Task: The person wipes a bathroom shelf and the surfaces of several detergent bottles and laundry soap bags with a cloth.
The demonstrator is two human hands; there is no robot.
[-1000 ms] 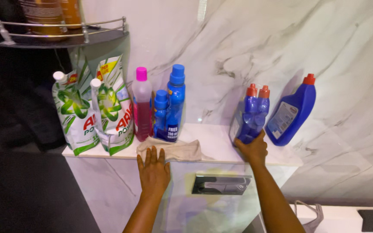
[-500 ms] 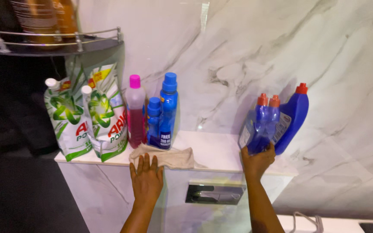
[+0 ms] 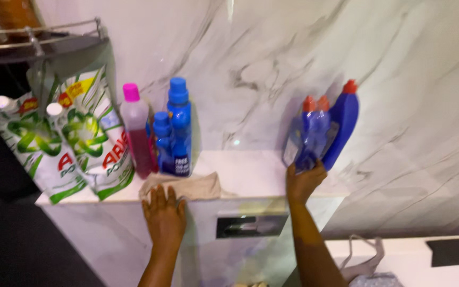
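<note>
Head view, marble ledge against a veined marble wall.

Item 1. Left hand [image 3: 164, 218]: laid flat, fingers spread, on the front edge of a crumpled beige cleaning cloth [image 3: 187, 186] that lies on the white marble ledge [image 3: 251, 172]. Grip: open palm pressing down, nothing enclosed.

Item 2. Right hand [image 3: 304, 180]: closed around the base of a pair of translucent blue plastic bottles with orange-red caps [image 3: 309, 135], held upright or slightly tilted at the ledge's right end. Whether their bases touch the ledge cannot be told. They stand just beside, perhaps touching, a larger dark blue angled bottle with a red cap [image 3: 341, 125] that leans toward the wall.

Item 3. Left group, untouched: two green-and-white detergent pouches with white spouts [image 3: 75, 143], a pink bottle with a magenta cap [image 3: 136, 135], and two blue bottles with blue caps [image 3: 175, 133], standing close together.

Item 4. Above left: a wire-railed corner shelf [image 3: 38, 40]. Below the ledge: a dark rectangular flush plate [image 3: 251, 226].

Progress, as judged: the stretch of ledge between the two bottle groups lies bare, with the twin bottles gathered to the right; the cloth sits at its left part, so wiping appears in hand and unfinished. The left group is not shifted.
</note>
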